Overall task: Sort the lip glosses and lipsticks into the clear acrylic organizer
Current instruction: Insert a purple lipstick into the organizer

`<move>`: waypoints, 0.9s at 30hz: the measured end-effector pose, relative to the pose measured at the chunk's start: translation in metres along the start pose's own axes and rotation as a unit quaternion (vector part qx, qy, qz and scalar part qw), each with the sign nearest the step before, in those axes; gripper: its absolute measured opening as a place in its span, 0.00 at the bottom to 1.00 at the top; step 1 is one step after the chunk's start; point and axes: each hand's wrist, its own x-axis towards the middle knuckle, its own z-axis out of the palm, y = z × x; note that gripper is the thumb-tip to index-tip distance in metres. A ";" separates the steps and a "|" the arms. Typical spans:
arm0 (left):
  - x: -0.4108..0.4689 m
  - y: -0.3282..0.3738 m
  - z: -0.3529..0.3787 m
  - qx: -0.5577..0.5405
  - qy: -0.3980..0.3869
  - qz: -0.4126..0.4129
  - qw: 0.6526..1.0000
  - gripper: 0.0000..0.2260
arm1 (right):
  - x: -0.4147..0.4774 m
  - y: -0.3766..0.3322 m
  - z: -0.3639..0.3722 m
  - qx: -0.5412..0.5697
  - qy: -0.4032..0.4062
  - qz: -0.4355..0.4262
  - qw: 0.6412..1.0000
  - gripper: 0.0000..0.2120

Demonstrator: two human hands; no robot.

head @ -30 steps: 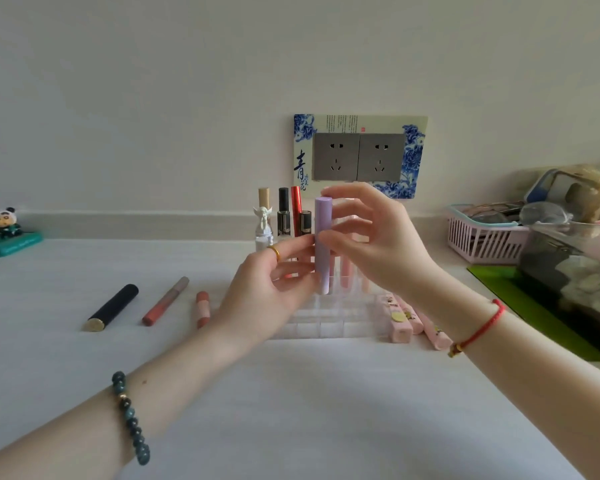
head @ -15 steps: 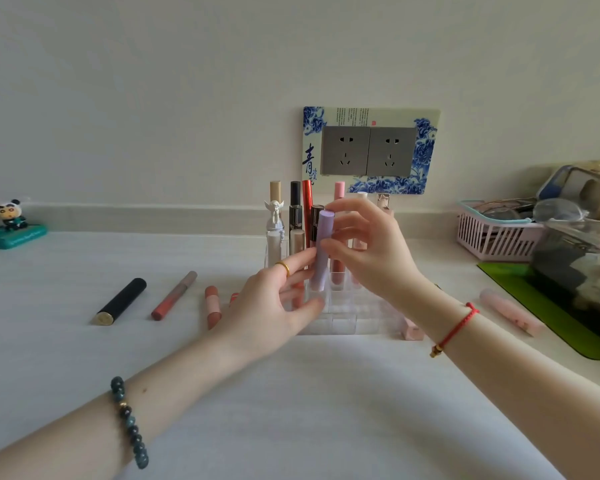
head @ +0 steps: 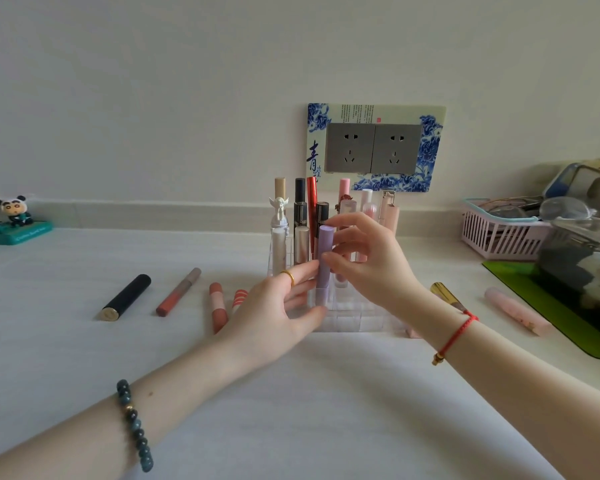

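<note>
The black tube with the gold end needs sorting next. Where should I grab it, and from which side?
Pinch the black tube across its mid-length from above. It lies flat on the table, both long sides free, and the coral gloss beside it lies apart, so fingers should fit either side.

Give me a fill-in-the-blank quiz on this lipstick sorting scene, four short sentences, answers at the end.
1. The right hand pinches a ____ tube with its lower end in the clear organizer.
2. The left hand wears a gold ____.
3. The black tube lies on the table to the ____ of the organizer.
4. The bracelet on the right wrist is ____.
Answers: purple, ring, left, red.
</note>
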 end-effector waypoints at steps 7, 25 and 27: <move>0.001 0.000 0.000 -0.008 0.002 0.001 1.000 0.19 | -0.001 -0.001 0.000 -0.014 0.003 -0.003 1.000 0.18; -0.006 -0.001 -0.042 -0.156 0.035 0.092 0.983 0.19 | 0.003 -0.036 -0.021 0.007 0.061 -0.019 0.998 0.14; -0.008 -0.008 -0.059 -0.147 0.062 0.099 0.982 0.17 | 0.002 -0.048 -0.019 0.017 0.057 -0.030 0.998 0.14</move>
